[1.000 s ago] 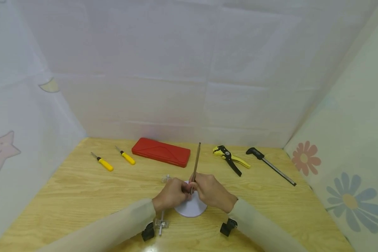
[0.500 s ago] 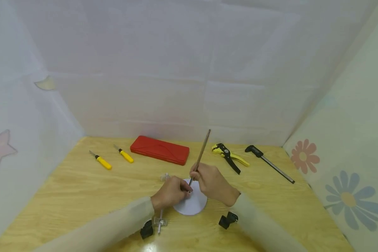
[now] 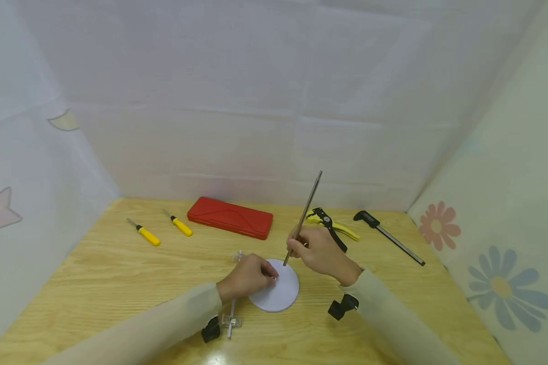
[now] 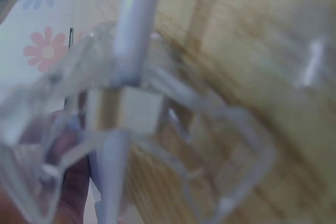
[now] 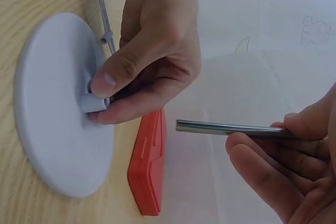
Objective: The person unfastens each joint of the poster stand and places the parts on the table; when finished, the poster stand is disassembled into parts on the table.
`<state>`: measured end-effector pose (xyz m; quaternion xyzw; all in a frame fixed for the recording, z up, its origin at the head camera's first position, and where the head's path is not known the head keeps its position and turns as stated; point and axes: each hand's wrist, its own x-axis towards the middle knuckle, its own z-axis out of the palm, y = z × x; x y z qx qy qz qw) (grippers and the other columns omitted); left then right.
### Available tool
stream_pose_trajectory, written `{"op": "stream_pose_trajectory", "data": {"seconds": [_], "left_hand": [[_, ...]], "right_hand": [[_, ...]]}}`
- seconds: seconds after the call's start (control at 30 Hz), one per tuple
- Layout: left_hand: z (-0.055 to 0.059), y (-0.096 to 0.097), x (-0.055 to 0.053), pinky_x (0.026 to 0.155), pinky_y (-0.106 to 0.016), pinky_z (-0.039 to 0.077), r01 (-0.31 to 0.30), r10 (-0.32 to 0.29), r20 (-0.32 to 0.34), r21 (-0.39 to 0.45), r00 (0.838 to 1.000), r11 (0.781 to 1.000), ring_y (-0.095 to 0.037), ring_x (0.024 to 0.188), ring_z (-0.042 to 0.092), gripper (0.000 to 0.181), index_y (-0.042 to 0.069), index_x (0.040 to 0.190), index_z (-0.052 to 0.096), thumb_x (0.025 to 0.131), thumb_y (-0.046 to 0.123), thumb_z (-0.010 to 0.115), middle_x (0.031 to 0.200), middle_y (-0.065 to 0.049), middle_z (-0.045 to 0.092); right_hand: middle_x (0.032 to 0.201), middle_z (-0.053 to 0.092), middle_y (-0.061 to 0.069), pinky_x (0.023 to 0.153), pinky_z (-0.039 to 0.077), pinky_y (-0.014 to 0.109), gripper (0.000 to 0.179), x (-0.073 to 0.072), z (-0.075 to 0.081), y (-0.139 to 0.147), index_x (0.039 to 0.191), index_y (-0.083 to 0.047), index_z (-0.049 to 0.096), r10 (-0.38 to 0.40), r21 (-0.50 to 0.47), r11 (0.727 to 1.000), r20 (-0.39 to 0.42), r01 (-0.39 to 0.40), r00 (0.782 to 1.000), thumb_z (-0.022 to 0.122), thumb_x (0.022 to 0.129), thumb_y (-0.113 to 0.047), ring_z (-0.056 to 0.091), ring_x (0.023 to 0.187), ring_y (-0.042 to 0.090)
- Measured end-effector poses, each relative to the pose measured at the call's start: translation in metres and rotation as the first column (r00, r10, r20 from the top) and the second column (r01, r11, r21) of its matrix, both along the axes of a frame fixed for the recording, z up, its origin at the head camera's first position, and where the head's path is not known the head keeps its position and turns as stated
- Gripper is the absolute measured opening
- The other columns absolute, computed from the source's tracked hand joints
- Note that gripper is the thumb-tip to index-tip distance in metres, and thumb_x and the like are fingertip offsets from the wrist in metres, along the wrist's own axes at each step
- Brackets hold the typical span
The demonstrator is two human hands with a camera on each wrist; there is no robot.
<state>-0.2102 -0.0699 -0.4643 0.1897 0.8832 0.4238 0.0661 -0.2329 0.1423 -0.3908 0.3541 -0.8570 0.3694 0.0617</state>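
My left hand (image 3: 248, 278) lies over a round white base (image 3: 280, 300) on the table. In the right wrist view, its thumb and finger pinch a short hollow stub (image 5: 91, 103) rising from the middle of that base (image 5: 58, 119). My right hand (image 3: 323, 252) holds a slim metal tube (image 3: 311, 195) at a slant, its lower end over the base's far edge. The right wrist view has the tube's tip (image 5: 184, 126) apart from the stub. Beside my left wrist lies a white rod (image 4: 137, 24) with clear plastic pieces (image 4: 252, 135) on it, blurred in the left wrist view.
At the back of the wooden table lie two yellow-handled screwdrivers (image 3: 148, 236), a red case (image 3: 230, 218), yellow-and-black wire strippers (image 3: 331, 225) and a caliper (image 3: 392, 241). Patterned white sheeting (image 3: 233, 126) encloses the table at the back and sides.
My right hand has moved up and right with the metal tube, taking its end away from the stub and my left fingers. The left hand has stayed at the base.
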Motion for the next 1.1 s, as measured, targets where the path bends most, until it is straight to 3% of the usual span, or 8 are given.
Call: {"op": "stream_pose_trajectory", "data": {"seconds": [0.2, 0.4, 0.53, 0.7, 0.8, 1.1], "left_hand": [[0.0, 0.0, 0.0, 0.066, -0.024, 0.058, -0.015, 0.015, 0.004, -0.008, 1.0, 1.0, -0.012, 0.083, 0.071, 0.01, 0.005, 0.088, 0.081, 0.08, 0.004, 0.076, 0.083, -0.004, 0.079], [0.0, 0.0, 0.0, 0.065, -0.024, 0.057, -0.012, 0.012, 0.017, -0.005, 1.0, 1.0, -0.011, 0.082, 0.071, 0.008, 0.006, 0.087, 0.081, 0.08, 0.004, 0.077, 0.082, -0.004, 0.079], [0.0, 0.0, 0.0, 0.065, -0.024, 0.058, -0.019, 0.019, 0.016, -0.002, 1.0, 1.0, -0.011, 0.082, 0.071, 0.008, 0.006, 0.086, 0.081, 0.08, 0.004, 0.077, 0.082, -0.003, 0.079], [-0.003, 0.0, 0.002, 0.066, -0.025, 0.058, -0.015, 0.015, 0.029, 0.02, 0.999, 1.0, -0.012, 0.083, 0.07, 0.008, 0.006, 0.087, 0.081, 0.08, 0.003, 0.077, 0.083, -0.004, 0.079], [-0.005, 0.0, 0.003, 0.067, -0.025, 0.058, -0.006, 0.005, 0.03, 0.026, 1.0, 1.0, -0.012, 0.083, 0.07, 0.009, 0.006, 0.087, 0.081, 0.081, 0.003, 0.076, 0.084, -0.004, 0.079], [-0.002, 0.001, 0.001, 0.067, -0.025, 0.058, -0.011, 0.01, 0.021, 0.02, 1.0, 1.0, -0.012, 0.083, 0.07, 0.009, 0.006, 0.087, 0.081, 0.081, 0.003, 0.076, 0.083, -0.003, 0.079]], "right_hand": [[0.077, 0.072, -0.001, 0.063, 0.06, 0.028, 0.015, -0.003, -0.008, 0.006, 0.09, -0.012, 0.07, -0.012, -0.02, 1.0, 0.167, 0.016, 0.986, 0.06, 0.102, -0.014, 0.071, 0.067, 0.016], [0.079, 0.073, 0.007, 0.063, 0.062, 0.033, 0.018, -0.007, -0.018, 0.016, 0.091, -0.004, 0.07, 0.027, -0.069, 0.998, 0.328, -0.005, 0.944, 0.059, 0.102, -0.012, 0.072, 0.067, 0.018], [0.077, 0.073, 0.01, 0.063, 0.063, 0.039, 0.022, -0.009, -0.027, 0.024, 0.093, 0.006, 0.069, 0.021, -0.064, 0.998, 0.468, 0.01, 0.884, 0.059, 0.101, -0.012, 0.073, 0.064, 0.019], [0.074, 0.072, 0.007, 0.061, 0.062, 0.035, 0.025, -0.007, -0.046, 0.037, 0.097, 0.011, 0.066, -0.001, -0.024, 0.999, 0.648, 0.022, 0.761, 0.058, 0.101, -0.012, 0.07, 0.06, 0.013], [0.076, 0.072, 0.006, 0.06, 0.061, 0.03, 0.023, -0.004, -0.057, 0.044, 0.097, 0.011, 0.066, 0.025, -0.031, 1.0, 0.713, -0.003, 0.701, 0.058, 0.101, -0.01, 0.069, 0.061, 0.011], [0.073, 0.071, 0.006, 0.057, 0.06, 0.026, 0.02, 0.002, -0.075, 0.051, 0.094, 0.006, 0.068, 0.028, -0.027, 1.0, 0.786, -0.01, 0.618, 0.061, 0.099, -0.012, 0.069, 0.06, 0.011]]}}
